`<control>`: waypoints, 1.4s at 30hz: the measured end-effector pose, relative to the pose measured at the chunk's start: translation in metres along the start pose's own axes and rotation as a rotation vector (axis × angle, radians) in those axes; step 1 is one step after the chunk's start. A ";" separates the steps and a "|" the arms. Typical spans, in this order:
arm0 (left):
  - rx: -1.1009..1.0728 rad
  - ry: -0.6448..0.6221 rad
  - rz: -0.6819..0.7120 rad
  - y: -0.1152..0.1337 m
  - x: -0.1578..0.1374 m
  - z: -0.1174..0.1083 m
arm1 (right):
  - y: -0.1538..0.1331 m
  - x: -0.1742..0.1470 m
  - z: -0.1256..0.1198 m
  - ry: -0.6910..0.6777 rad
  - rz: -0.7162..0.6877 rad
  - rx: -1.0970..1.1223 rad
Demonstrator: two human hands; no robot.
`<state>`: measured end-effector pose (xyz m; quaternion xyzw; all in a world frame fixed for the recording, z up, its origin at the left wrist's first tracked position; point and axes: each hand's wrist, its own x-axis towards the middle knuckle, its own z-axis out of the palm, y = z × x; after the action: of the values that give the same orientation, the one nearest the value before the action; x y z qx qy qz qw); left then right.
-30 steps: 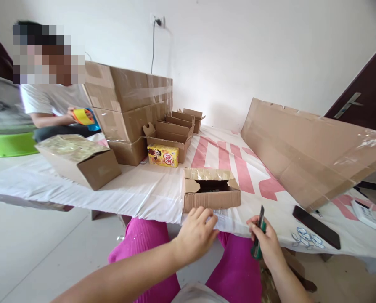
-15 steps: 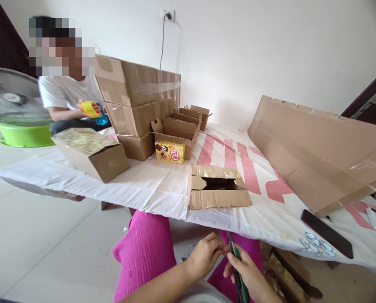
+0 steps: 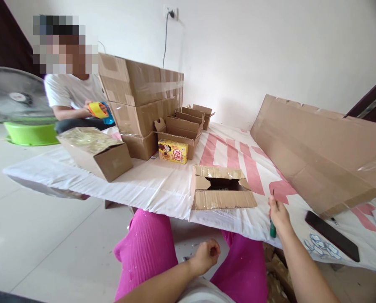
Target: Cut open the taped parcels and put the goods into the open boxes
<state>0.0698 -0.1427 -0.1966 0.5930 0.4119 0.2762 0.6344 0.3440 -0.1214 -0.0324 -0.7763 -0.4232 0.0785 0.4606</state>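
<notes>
My right hand (image 3: 279, 214) is closed around a green utility knife (image 3: 272, 227), held over the cloth to the right of a small cardboard box (image 3: 224, 200). The knife's thin dark tip points up and away from me. That box stands near the table's front edge, with its flaps partly folded in and a dark gap between them. Over my lap, my left hand (image 3: 207, 256) is curled with its fingers bent in. Whatever it may hold is hidden.
A yellow printed carton (image 3: 173, 151) leans by open cardboard boxes (image 3: 178, 128). Behind them rises a stack of taped boxes (image 3: 144, 84). A taped box (image 3: 96, 153) lies left; a phone (image 3: 332, 235) and a large cardboard sheet (image 3: 320, 155) are right. A co-worker (image 3: 74, 97) holds yellow tape.
My hands have come apart. The right hand has carried the utility knife up and right, from over my lap to above the table. My left hand has stayed over my lap, fingers curled in.
</notes>
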 end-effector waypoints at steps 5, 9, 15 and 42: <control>-0.166 0.016 -0.097 -0.006 0.006 0.007 | -0.006 0.034 0.013 0.167 -0.117 -0.122; -0.305 -0.047 -0.158 -0.004 0.004 0.001 | -0.014 -0.019 0.016 0.204 -0.363 0.063; -0.362 -0.167 -0.158 0.000 -0.002 -0.001 | 0.006 -0.171 0.052 -0.567 -0.579 0.188; -0.848 -0.140 -0.329 0.008 -0.019 0.013 | 0.045 -0.181 0.130 -0.605 -0.204 0.121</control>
<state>0.0722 -0.1640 -0.1855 0.2251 0.3071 0.2753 0.8827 0.1894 -0.1788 -0.1896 -0.6425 -0.6111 0.2840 0.3648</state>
